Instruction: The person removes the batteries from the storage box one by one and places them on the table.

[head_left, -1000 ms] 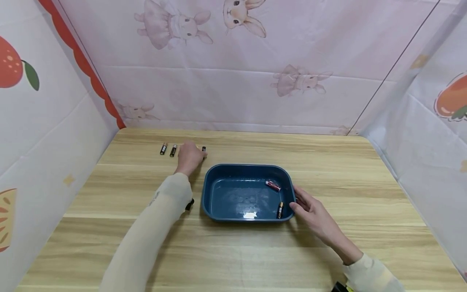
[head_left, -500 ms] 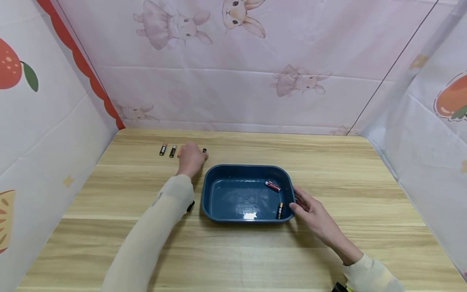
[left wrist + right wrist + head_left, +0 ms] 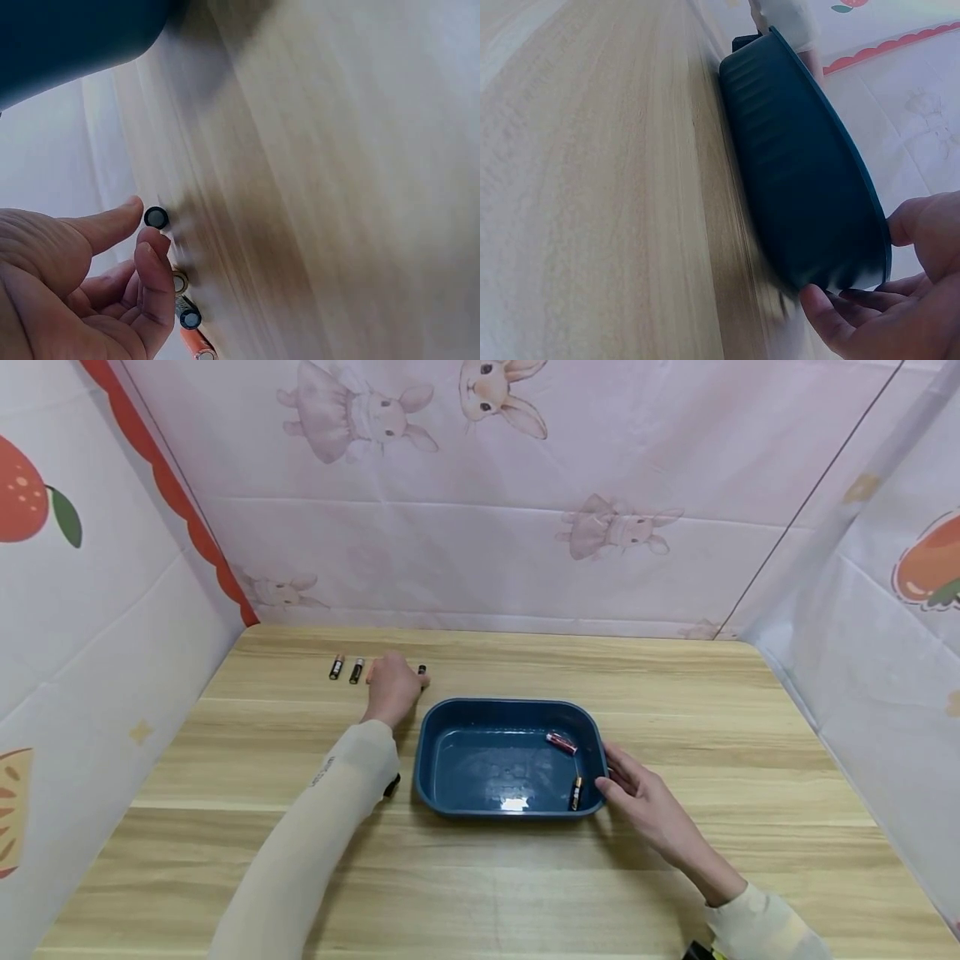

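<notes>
My left hand is at the back left of the table, pinching a black battery between thumb and fingertip. In the head view most of that battery lies behind the hand. Beside it lie more batteries, among them a black one with a copper top, a black one with a silver top and an orange one. My right hand grips the right end of a dark blue plastic tub, thumb at the rim and fingers against its outer wall. Inside the tub lie a red battery and a black-and-gold battery.
The tub stands mid-table on the light wood tabletop, to the right of the left forearm. A pink rabbit-print sheet hangs behind the table's back edge. White fruit-print sheets border both sides.
My left hand has shifted very slightly to the right, along with the black battery at its fingertips. The right hand and the tub have stayed in place.
</notes>
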